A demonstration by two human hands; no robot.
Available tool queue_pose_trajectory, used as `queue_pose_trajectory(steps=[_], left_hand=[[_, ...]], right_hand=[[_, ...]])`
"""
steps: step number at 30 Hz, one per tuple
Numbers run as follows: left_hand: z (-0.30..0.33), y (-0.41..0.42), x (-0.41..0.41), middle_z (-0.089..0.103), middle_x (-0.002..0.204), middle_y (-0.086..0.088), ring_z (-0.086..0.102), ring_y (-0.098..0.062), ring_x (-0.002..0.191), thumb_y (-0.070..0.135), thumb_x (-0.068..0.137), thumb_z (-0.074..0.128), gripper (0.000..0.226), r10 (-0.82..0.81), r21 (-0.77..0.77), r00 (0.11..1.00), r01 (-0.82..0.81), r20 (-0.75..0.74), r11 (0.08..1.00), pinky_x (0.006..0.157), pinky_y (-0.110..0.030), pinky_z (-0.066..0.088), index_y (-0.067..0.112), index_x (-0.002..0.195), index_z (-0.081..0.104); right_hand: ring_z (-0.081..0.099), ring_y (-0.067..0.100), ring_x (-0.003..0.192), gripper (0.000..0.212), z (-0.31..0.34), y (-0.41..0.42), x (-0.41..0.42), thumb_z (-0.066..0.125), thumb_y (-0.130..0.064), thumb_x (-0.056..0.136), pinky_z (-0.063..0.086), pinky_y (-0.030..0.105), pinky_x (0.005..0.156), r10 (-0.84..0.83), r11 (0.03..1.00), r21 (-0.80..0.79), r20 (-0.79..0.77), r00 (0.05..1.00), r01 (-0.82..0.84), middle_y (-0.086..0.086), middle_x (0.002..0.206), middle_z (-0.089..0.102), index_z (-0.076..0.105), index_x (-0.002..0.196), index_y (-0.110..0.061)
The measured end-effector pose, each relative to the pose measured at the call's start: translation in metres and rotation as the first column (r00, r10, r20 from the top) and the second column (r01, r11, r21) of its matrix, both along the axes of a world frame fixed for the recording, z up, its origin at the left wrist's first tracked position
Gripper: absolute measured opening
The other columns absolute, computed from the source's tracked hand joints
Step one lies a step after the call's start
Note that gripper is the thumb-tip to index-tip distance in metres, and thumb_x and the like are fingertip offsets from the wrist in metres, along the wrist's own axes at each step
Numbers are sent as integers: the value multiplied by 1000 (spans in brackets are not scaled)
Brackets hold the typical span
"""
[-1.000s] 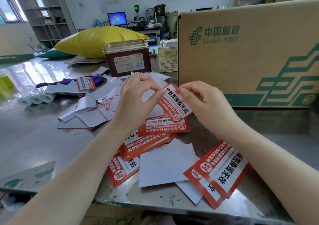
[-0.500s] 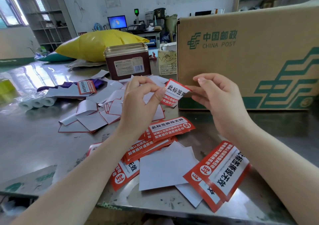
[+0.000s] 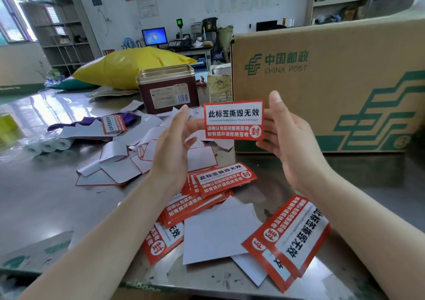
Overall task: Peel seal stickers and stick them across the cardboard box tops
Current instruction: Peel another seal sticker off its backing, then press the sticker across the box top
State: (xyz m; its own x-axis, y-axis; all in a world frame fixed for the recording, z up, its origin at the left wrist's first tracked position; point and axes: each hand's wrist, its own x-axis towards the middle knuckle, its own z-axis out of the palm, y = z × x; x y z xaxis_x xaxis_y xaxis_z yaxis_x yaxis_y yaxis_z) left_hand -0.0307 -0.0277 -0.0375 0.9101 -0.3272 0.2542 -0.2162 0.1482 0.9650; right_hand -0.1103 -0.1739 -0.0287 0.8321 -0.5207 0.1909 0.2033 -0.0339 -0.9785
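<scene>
cardboard box (image 3: pixel 333 88) cut off right; its top unseen; sticker (image 3: pixel 234 120) small print unreadable

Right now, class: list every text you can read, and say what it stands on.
"中国邮政 CHINA POST": cardboard box.
"此标签撕毁无效", "请确认包装完整再签收", "如有损坏请拒绝签收", "封": held seal sticker.
Sticker's small line, tin's label, wall notices: too blurred to read.

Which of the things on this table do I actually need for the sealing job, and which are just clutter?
Job:
- seal sticker, held up between left hand and right hand
- sticker pile on the table
- China Post box

Lying about:
- white backing papers
- brown tin
- yellow bag
- paper rolls
- purple cloth
</scene>
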Motion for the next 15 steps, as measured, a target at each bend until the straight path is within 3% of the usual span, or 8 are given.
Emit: queue_pose_trajectory(steps=[3, 6, 8, 11, 13, 15], left_hand=[[1, 0, 0, 68, 114, 7, 44, -8, 125, 53, 95, 25, 68, -36, 33, 999, 37, -19, 999, 112, -42, 20, 23, 61, 75], [2, 0, 1, 62, 123, 13, 41, 0, 122, 65, 87, 27, 67, -42, 86, 999, 40, 18, 995, 109, -37, 19, 20, 77, 76], [4, 2, -1, 59, 127, 15, 41, -1, 123, 72, 79, 33, 65, -17, 140, 997, 7, 69, 990, 108, -35, 21, 22, 84, 75], [5, 3, -3, 57, 131, 10, 43, -7, 125, 56, 79, 52, 32, 8, 190, 994, -28, 108, 981, 103, -29, 33, 33, 82, 74], [9, 2, -1, 52, 135, 11, 39, -9, 129, 43, 76, 65, 12, 46, 190, 991, -70, 128, 979, 107, -44, 34, 38, 71, 75], [14, 0, 2, 49, 137, 13, 34, -10, 133, 39, 75, 69, 9, 93, 196, 982, -125, 162, 973, 109, -54, 29, 40, 67, 74]], right_hand=[[67, 9, 88, 36, 1, -3, -3, 45, -57, 82, 49, 28, 85, 5, 999, -36, 81, 997, -2, -7, 88, 73, 65, 85, -28], [67, 7, 86, 16, 0, -7, -3, 57, -32, 88, 50, 24, 79, -8, 988, -153, 125, 992, 27, -6, 88, 73, 68, 92, -21], [67, 6, 85, 13, 1, -9, -4, 57, -27, 89, 52, 21, 78, -25, 982, -184, 141, 990, 51, -6, 88, 73, 68, 93, -20], [65, 3, 84, 13, -3, -10, -3, 55, -28, 91, 53, 17, 75, -73, 943, -312, 140, 987, 114, -8, 88, 71, 66, 93, -22], [64, 3, 86, 15, -4, -9, -3, 52, -28, 92, 53, 17, 73, -129, 900, -402, 132, 983, 171, -9, 91, 69, 64, 97, -21], [62, 2, 84, 20, -2, -8, -3, 51, -29, 92, 51, 15, 70, -194, 830, -494, 180, 964, 259, -7, 91, 67, 64, 102, -17]])
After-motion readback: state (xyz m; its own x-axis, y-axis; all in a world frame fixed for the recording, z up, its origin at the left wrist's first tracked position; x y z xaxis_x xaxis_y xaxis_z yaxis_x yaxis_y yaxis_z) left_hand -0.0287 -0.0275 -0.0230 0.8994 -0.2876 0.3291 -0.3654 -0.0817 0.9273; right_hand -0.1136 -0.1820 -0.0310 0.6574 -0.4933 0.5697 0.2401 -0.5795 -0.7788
